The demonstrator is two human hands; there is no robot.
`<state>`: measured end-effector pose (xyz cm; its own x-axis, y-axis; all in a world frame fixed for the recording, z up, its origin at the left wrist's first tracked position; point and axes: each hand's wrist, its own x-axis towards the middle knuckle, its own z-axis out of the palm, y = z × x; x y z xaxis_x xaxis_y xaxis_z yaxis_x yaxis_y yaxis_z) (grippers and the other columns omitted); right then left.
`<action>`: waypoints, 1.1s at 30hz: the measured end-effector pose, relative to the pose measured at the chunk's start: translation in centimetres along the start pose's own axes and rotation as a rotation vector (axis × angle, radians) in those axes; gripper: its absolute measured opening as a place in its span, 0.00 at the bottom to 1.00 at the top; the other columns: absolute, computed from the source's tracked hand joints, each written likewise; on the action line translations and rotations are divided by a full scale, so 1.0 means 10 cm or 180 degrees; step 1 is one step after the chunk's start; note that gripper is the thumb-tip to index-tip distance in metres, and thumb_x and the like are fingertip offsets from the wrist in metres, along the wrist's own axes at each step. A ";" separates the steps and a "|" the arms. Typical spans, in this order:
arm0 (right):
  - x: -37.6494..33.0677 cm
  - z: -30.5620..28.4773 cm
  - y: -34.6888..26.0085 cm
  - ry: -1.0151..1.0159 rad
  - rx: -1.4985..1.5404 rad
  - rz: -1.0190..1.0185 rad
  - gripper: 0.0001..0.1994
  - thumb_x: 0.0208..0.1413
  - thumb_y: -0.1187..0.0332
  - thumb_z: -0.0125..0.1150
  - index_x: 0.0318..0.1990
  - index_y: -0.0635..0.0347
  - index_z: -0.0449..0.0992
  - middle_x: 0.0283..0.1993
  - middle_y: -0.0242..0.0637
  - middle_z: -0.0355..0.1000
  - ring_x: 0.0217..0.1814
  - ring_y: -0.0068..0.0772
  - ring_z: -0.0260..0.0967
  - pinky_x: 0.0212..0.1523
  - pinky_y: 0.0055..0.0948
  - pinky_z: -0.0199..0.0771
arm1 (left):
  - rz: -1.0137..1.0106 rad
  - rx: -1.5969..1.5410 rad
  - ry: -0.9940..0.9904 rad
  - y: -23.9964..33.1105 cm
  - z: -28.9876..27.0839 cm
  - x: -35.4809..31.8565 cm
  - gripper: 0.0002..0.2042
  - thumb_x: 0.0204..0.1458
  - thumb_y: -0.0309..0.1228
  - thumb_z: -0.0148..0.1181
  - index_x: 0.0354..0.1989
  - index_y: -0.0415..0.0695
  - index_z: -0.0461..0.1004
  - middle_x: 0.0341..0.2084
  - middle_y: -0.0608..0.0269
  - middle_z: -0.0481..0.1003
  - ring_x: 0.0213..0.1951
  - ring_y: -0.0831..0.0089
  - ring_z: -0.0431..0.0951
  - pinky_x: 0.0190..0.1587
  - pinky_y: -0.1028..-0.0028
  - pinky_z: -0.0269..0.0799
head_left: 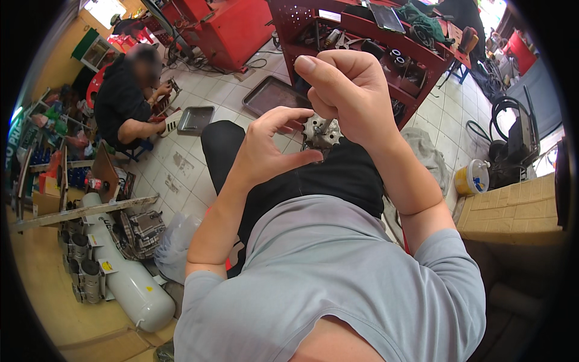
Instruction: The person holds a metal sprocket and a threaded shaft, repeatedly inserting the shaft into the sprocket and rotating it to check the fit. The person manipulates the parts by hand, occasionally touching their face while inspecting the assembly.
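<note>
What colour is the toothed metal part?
The toothed metal part is silvery grey, clearest in the head view.

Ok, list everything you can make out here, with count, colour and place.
metal part: 1, silver, by the left hand, above the lap
tool cart: 1, red, top centre
machine: 1, red, top, left of the cart
trays: 2, dark, floor ahead
floor tiles: many, whitish, ahead and both sides
co-worker: 1, black top, upper left
plank: 1, greyish, left
tank: 1, white, lower left
bucket: 1, yellow and white, right
small clutter: uncountable, mixed, cart and left side
shirt: 1, grey, lower centre
trousers: 1 pair, black, centre
left hand: 1, bare, centre
right hand: 1, bare, fisted, upper centre
</note>
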<state>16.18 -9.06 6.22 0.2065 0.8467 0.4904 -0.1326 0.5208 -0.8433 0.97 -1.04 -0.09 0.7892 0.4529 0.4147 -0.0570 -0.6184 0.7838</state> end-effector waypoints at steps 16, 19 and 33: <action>0.01 0.00 0.00 0.0065 -0.0012 -0.0043 0.23 0.56 0.62 0.63 0.11 0.57 0.63 0.12 0.17 0.54 0.17 0.07 0.45 0.16 0.19 0.40 | 0.0016 -0.0305 0.0178 -0.22 -0.18 0.01 0.17 0.45 0.24 0.68 0.45 0.36 0.74 0.38 0.61 0.77 0.41 0.75 0.76 0.47 0.74 0.70; 0.01 -0.01 0.02 0.0072 -0.0042 -0.0069 0.23 0.56 0.62 0.63 0.11 0.57 0.63 0.12 0.17 0.53 0.17 0.07 0.45 0.16 0.19 0.41 | 0.0137 -0.0059 -0.0047 -0.08 -0.10 0.00 0.22 0.41 0.29 0.71 0.46 0.38 0.74 0.38 0.62 0.77 0.42 0.73 0.76 0.47 0.72 0.70; -0.01 0.04 -0.02 -0.0006 0.0022 -0.0198 0.23 0.60 0.69 0.58 0.14 0.54 0.57 0.12 0.20 0.47 0.12 0.12 0.41 0.14 0.22 0.36 | -0.0197 -0.0877 0.1013 -0.51 -0.15 0.07 0.18 0.46 0.28 0.69 0.46 0.39 0.74 0.39 0.64 0.76 0.42 0.77 0.76 0.47 0.75 0.69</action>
<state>15.79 -9.17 6.44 0.2128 0.8129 0.5422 -0.1263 0.5731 -0.8097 0.88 3.36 -3.10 0.5707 0.6862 0.4510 -0.2108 -0.4084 0.8881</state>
